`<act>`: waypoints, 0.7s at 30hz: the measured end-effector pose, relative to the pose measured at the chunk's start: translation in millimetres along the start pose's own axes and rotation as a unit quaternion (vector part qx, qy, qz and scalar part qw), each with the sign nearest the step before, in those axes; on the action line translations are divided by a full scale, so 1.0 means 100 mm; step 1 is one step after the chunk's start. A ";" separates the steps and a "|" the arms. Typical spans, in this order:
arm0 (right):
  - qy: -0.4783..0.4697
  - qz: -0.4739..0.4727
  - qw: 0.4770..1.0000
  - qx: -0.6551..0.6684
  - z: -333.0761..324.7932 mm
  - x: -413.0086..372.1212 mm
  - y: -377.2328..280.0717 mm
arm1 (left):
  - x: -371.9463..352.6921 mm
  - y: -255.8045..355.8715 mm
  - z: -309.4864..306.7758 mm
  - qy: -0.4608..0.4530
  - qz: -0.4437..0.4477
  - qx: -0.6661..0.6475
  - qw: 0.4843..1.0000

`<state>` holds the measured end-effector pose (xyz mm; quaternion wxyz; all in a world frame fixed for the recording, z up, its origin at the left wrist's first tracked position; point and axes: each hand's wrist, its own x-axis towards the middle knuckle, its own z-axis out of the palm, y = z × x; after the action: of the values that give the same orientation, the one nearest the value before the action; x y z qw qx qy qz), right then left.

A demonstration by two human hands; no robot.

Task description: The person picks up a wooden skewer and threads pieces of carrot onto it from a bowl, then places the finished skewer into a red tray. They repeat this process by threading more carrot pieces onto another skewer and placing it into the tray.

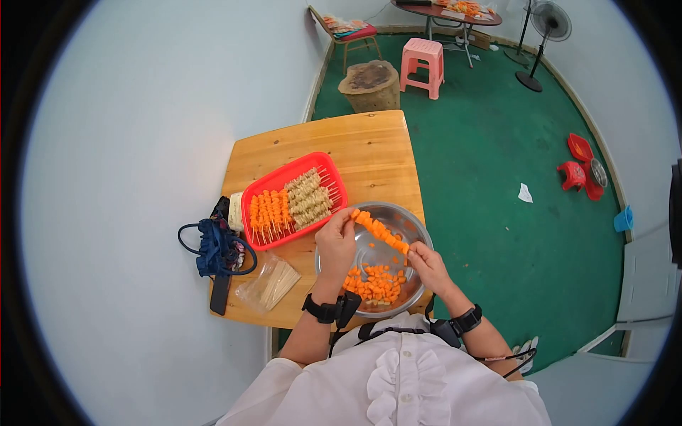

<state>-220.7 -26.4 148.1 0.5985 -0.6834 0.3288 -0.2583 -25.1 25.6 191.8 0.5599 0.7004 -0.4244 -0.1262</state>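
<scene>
Over a steel bowl point(425, 245) I hold a skewer of orange pieces point(380, 231) between both hands. My left hand point(336, 243) pinches its upper left end, and my right hand point(428, 268) grips the lower right end. Loose orange pieces point(375, 285) lie in the bottom of the bowl. Left of the bowl, a red basket point(288, 172) carries finished rows: orange skewers point(270, 211) on one side and pale beige skewers point(310, 199) on the other. The stick inside my skewer is mostly hidden by the pieces.
On the wooden table point(369, 153) lie a bag of bamboo sticks point(278, 285), a blue handbag point(215, 247) and a dark phone point(220, 295). Beyond it stand a tree stump point(371, 82), a pink stool point(424, 60) and a fan point(550, 25).
</scene>
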 end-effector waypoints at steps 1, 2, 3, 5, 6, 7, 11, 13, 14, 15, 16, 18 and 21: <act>0.003 -0.010 1.000 -0.002 0.00 0.01 -0.01 | 0.00 0.00 0.00 0.005 0.010 0.008 1.000; 0.001 -0.009 1.000 -0.008 0.00 0.01 -0.01 | -0.01 0.00 0.00 0.009 0.020 0.016 1.000; 0.000 -0.007 1.000 -0.013 0.00 0.02 0.00 | -0.01 0.03 -0.01 0.006 0.021 0.020 1.000; 0.001 -0.004 1.000 -0.015 -0.01 0.02 0.02 | 0.00 0.10 -0.05 0.000 0.021 0.028 0.999; 0.004 -0.004 1.000 -0.011 0.00 0.02 0.03 | -0.01 0.09 -0.04 0.002 0.024 0.029 0.999; 0.007 -0.004 1.000 -0.007 0.00 0.02 0.04 | -0.03 0.09 -0.03 0.005 0.028 0.030 0.999; -0.006 -0.006 0.999 -0.031 -0.02 -0.01 -0.07 | -0.04 0.10 -0.02 0.003 0.032 0.010 0.999; -0.001 -0.012 0.999 -0.037 0.00 -0.02 -0.08 | -0.06 0.10 -0.01 0.003 0.030 0.012 0.999; 0.009 -0.014 0.999 -0.038 0.00 -0.03 -0.07 | -0.06 0.10 -0.01 0.004 0.030 0.013 0.999; 0.020 -0.016 0.999 -0.038 0.01 -0.03 -0.06 | -0.07 0.12 -0.01 0.008 0.040 0.012 0.999; 0.031 -0.018 0.999 -0.038 0.02 -0.03 -0.04 | -0.08 0.16 0.01 0.011 0.050 0.010 0.999; 0.048 -0.020 0.999 -0.004 0.05 -0.01 0.07 | -0.10 0.19 0.05 0.009 0.057 -0.025 0.998; 0.050 -0.003 0.997 0.066 0.05 0.03 0.10 | -0.07 0.21 0.12 -0.004 0.030 -0.136 0.990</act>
<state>-216.4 -25.5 137.6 0.6248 -0.6294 0.3380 -0.3149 -46.9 22.6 204.7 0.6519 0.6038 -0.4265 -0.1688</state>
